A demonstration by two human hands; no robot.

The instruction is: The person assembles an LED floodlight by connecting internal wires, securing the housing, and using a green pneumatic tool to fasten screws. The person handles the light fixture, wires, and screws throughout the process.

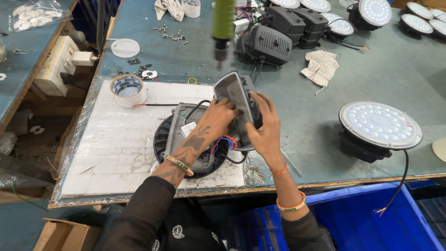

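Both hands closed on a grey cover plate (233, 96), tilted on edge: left hand (217, 122) at its near face, right hand (265, 132) behind. Directly beneath, round lamp housing (163, 137) with coloured wires (225, 141), on white foam pad (116, 139). Tape roll (128, 90) well left.

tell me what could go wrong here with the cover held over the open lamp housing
1. The coloured wires loop out right under the tilted grey cover; they could get pinched if it closes.
2. Both the left hand and right hand grip the cover, so nothing steadies the round housing on the cracked white foam pad; it might shift.
3. The hanging green screwdriver dangles close above and could bump it.
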